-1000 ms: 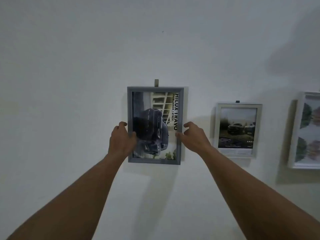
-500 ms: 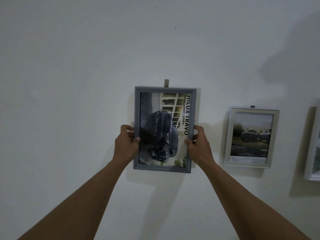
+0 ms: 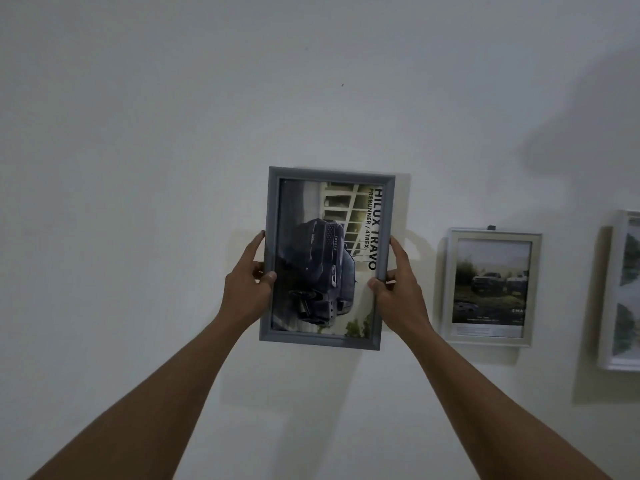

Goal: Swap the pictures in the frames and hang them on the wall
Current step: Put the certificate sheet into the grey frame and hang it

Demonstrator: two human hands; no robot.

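A grey picture frame (image 3: pixel 273 209) is held upright against the white wall (image 3: pixel 138 168), its picture of a dark truck turned sideways. My left hand (image 3: pixel 247 284) grips the frame's left edge and my right hand (image 3: pixel 398 289) grips its right edge, thumbs on the front. The frame's top edge hides the wall hook. To the right a silver frame (image 3: pixel 535 289) with a picture of trucks hangs from a small dark hook (image 3: pixel 491 227).
A white frame (image 3: pixel 609 289) hangs at the far right, cut off by the view's edge. A small dark mark (image 3: pixel 342 85) sits on the wall above the grey frame. A large shadow falls on the upper right wall.
Both hands went from resting on the frame's front to gripping its side edges. The frame rose a little, and the hook that showed above its top edge is now hidden.
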